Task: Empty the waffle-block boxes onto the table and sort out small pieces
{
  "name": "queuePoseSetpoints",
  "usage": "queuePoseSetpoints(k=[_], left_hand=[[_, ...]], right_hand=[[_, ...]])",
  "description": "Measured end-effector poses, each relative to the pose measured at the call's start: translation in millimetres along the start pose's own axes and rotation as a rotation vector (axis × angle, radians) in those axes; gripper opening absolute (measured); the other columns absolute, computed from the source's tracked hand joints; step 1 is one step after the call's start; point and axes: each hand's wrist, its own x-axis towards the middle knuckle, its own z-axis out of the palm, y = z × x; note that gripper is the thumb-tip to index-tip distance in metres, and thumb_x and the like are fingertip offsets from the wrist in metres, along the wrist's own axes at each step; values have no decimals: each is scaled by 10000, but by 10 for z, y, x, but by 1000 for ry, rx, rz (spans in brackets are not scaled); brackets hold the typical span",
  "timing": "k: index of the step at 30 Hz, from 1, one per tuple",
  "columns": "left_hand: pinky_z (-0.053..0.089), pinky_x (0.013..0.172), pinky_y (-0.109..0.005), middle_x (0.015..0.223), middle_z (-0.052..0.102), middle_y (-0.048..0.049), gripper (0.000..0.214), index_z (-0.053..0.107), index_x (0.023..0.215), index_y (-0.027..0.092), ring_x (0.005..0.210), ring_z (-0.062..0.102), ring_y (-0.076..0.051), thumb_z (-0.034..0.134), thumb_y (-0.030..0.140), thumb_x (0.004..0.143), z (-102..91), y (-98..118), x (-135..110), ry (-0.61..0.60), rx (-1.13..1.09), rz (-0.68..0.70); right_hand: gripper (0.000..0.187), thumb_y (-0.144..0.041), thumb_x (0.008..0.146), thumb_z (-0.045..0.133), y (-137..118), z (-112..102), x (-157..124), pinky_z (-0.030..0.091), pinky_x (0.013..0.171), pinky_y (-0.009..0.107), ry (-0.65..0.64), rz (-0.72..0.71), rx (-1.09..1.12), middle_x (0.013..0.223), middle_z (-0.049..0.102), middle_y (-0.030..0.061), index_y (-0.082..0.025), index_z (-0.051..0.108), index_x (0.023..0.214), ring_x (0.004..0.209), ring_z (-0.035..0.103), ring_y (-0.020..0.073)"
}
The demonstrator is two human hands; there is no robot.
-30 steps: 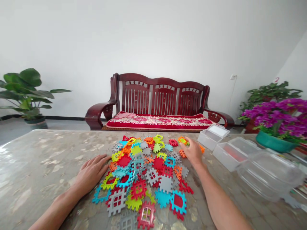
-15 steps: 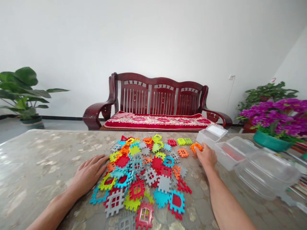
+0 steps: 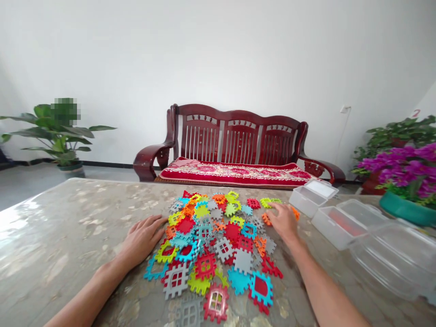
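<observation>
A heap of coloured plastic interlocking tiles (image 3: 218,240) lies spread on the marbled table (image 3: 68,236). My left hand (image 3: 143,238) rests flat and open at the heap's left edge, fingertips touching the tiles. My right hand (image 3: 284,220) reaches over the far right side of the heap, fingers stretched toward an orange tile (image 3: 266,219) and a lime green tile (image 3: 266,202). Nothing shows in its grasp. Another orange tile (image 3: 295,212) peeks out just right of that hand.
Three clear plastic boxes stand at the right: a small one with its lid open (image 3: 311,197), a middle one (image 3: 340,222) and a large one (image 3: 395,256). A purple flower pot (image 3: 405,181) sits beyond them. A red wooden bench (image 3: 235,150) and a leafy plant (image 3: 57,134) stand behind the table.
My right hand went out to the small box at the right, then came back left to the orange and green tiles. The view shifted slightly. My left hand stayed put.
</observation>
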Motion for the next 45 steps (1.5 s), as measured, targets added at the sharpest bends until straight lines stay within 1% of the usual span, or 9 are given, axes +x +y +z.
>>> queuePoseSetpoints(k=[5, 9, 12, 18, 23, 26, 32, 37, 45], left_hand=[[385, 1113, -415, 1435, 568, -84, 528, 587, 1359, 232, 1304, 541, -246, 297, 408, 954, -42, -83, 11, -49, -29, 7], [362, 1124, -458, 1460, 541, -103, 533, 575, 1374, 227, 1325, 523, -265, 293, 390, 953, -61, -96, 3, -33, 29, -52], [354, 1128, -463, 1457, 543, -108, 531, 579, 1372, 223, 1327, 522, -264, 291, 386, 956, -73, -72, -1, -35, 32, -50], [362, 1114, -463, 1437, 563, -106, 503, 602, 1349, 242, 1301, 545, -272, 324, 377, 953, -59, -66, -7, 1, 12, -56], [375, 1098, -455, 1417, 581, -111, 483, 619, 1324, 243, 1279, 560, -270, 338, 370, 953, -22, -87, -10, 36, 1, -49], [371, 1098, -454, 1411, 585, -116, 481, 617, 1323, 234, 1283, 556, -267, 335, 372, 959, -13, -94, -12, 40, -7, -42], [374, 1101, -453, 1410, 590, -99, 457, 622, 1318, 250, 1295, 546, -260, 374, 357, 949, -24, -84, -18, 47, -27, -54], [381, 1099, -446, 1406, 591, -97, 453, 619, 1325, 242, 1296, 545, -261, 390, 340, 947, -33, -77, -22, 45, -26, -54], [373, 1104, -457, 1418, 581, -103, 454, 615, 1327, 239, 1309, 533, -265, 389, 347, 949, -42, -79, -21, 34, -29, -54]], right_hand=[[201, -284, 817, 612, -788, 104, -106, 444, 947, 345, -242, -156, 240, 1005, 758, 30, -247, 757, 952, 1023, 627, 225], [168, -309, 823, 644, -1270, 78, -197, 406, 951, 346, -410, -307, 122, 1005, 743, 27, -262, 765, 929, 1008, 602, 222], [197, -374, 809, 668, -1450, 108, -248, 385, 930, 360, -466, -367, -8, 1019, 714, 52, -253, 758, 935, 1050, 559, 245], [139, -306, 805, 634, -1518, 173, -266, 375, 889, 349, -506, -289, -46, 980, 723, 39, -249, 745, 866, 1030, 561, 240], [177, -270, 841, 567, -1487, 170, 5, 412, 859, 325, -372, -207, -11, 936, 746, 21, -261, 743, 821, 947, 608, 222], [282, -231, 813, 577, -1451, 299, 274, 425, 938, 329, -331, -205, 28, 1107, 735, 36, -249, 733, 1047, 1063, 607, 234], [695, -280, 737, 659, -1381, 681, 646, 408, 1044, 406, -522, -329, 63, 1394, 599, 110, -194, 532, 1415, 1253, 547, 300], [565, -352, 744, 665, -1357, 801, 726, 475, 942, 382, -573, -370, 70, 1191, 725, 51, -280, 645, 1304, 1097, 645, 289], [436, -284, 751, 621, -1460, 755, 609, 473, 912, 352, -475, -341, 28, 1106, 745, 27, -338, 719, 1172, 1040, 650, 252]])
